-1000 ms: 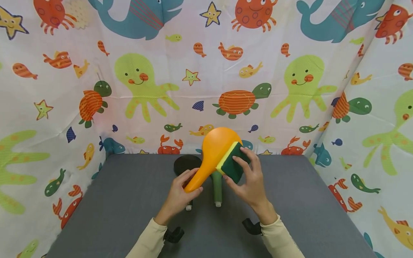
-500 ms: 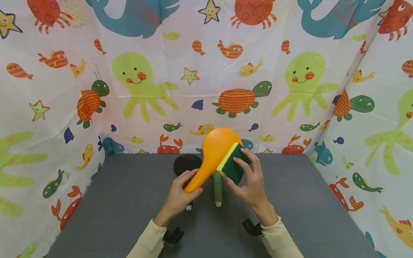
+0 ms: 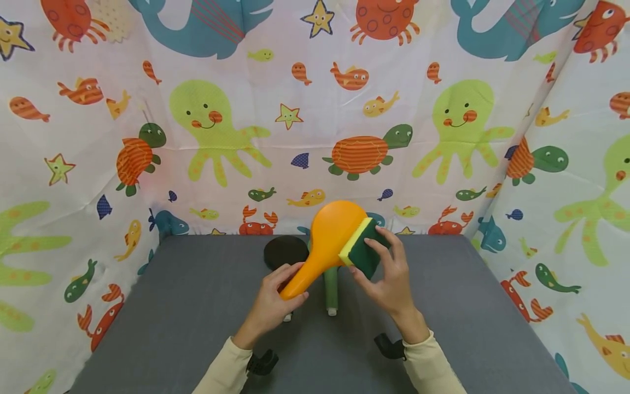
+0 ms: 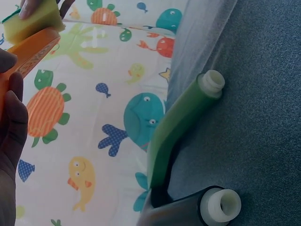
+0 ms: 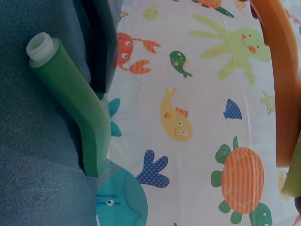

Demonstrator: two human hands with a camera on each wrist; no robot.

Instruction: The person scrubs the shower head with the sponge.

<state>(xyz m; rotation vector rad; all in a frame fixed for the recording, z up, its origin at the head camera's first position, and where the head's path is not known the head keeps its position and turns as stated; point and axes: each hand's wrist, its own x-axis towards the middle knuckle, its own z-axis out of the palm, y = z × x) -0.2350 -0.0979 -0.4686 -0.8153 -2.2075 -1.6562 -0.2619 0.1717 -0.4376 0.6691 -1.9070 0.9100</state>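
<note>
An orange shower head (image 3: pixel 334 227) is held up above the table, its handle gripped by my left hand (image 3: pixel 270 298). Its smooth rounded back faces the head camera; a patterned face shows edge-on in the left wrist view. My right hand (image 3: pixel 394 279) pinches a yellow-and-green sponge (image 3: pixel 366 249) between thumb and fingers. The sponge's yellow side lies against the right edge of the orange head, with its dark green side outward. In the right wrist view, only part of the shower head (image 5: pixel 284 89) and a corner of the sponge (image 5: pixel 295 181) show.
Behind the hands, a black shower head (image 3: pixel 285 251) and a green shower head (image 3: pixel 331 293) rest on the grey table (image 3: pixel 206 328), white threaded ends toward me. A sea-animal curtain (image 3: pixel 300 142) encloses the back and sides. Black wrist mounts (image 3: pixel 263 362) sit on both wrists.
My right hand has shifted slightly to the right with the sponge, toward the orange shower head's edge. The shower head's round end has dipped a little. My left hand keeps its grip.
</note>
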